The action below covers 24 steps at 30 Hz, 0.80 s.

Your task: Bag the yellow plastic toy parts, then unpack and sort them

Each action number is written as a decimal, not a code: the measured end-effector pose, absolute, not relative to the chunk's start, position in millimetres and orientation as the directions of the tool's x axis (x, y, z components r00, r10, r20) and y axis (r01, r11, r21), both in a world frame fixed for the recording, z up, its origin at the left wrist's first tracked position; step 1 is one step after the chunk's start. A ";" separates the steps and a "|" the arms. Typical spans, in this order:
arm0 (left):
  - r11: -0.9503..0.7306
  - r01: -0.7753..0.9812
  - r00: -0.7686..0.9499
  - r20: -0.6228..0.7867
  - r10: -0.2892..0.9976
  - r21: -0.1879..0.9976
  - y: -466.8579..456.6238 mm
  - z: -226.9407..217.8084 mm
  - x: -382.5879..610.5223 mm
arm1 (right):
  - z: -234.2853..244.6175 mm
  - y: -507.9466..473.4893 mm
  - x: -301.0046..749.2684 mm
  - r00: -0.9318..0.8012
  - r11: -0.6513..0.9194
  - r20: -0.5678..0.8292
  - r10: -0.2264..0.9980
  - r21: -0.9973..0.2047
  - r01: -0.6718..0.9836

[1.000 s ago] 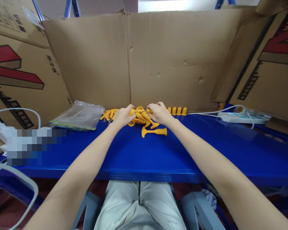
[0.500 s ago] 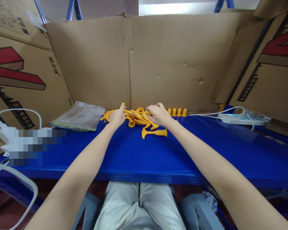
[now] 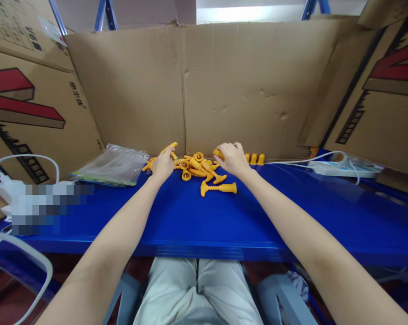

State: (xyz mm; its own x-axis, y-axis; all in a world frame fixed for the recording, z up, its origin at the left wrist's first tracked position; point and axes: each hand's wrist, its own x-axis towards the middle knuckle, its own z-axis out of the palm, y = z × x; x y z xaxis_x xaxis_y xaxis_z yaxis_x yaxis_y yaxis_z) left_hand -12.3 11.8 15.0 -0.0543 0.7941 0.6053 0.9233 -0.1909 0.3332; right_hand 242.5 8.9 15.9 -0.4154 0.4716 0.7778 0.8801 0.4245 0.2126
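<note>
My left hand (image 3: 163,166) is closed on a yellow plastic hammer (image 3: 170,147), whose end sticks out above the fingers. Just right of it lies a pile of similar yellow hammers (image 3: 199,167), some with short chains. Over the right side of the pile, my right hand (image 3: 234,158) grips another yellow hammer (image 3: 218,154); most of that one is hidden behind the fingers. A single yellow hammer (image 3: 220,188) lies apart, nearer to me, its head to the left. Beyond my right hand stand several yellow cup-shaped ends (image 3: 254,159) in a row, partly covered by the hand.
A stack of clear plastic bags (image 3: 110,164) lies left of the pile on the blue table (image 3: 197,221). Cardboard walls (image 3: 241,90) close off the back and sides. A white power strip (image 3: 342,169) with cables is at right; white plugs (image 3: 12,192) stand at left.
My right hand has moved right, away from the pile, with a yellow hammer in it. The hammer in my left hand has tilted and shows more of its length.
</note>
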 end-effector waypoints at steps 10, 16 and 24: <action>-0.339 0.858 -0.053 0.723 0.689 0.386 27.4 4.7 -21.6 | 7.2 28.7 294.7 0.014 0.142 0.841 0.541 -0.107 0.984; -0.377 0.849 -0.062 0.780 0.623 0.369 34.2 -0.6 -26.1 | -8.0 33.3 328.9 0.245 -0.033 0.737 0.630 -0.290 0.956; -0.422 0.801 -0.103 0.791 0.603 0.425 43.2 -5.9 -35.3 | -31.0 45.7 354.4 0.389 -0.170 0.489 0.780 -0.433 0.885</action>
State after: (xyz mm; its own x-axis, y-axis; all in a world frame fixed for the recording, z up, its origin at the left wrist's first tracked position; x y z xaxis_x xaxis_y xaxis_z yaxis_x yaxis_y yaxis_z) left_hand -35.3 43.2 -5.9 -0.1026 0.6030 0.7911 0.8006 -0.4220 0.4255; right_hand 354.4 45.7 -31.0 0.3894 0.7804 0.4892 0.8851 -0.1702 -0.4331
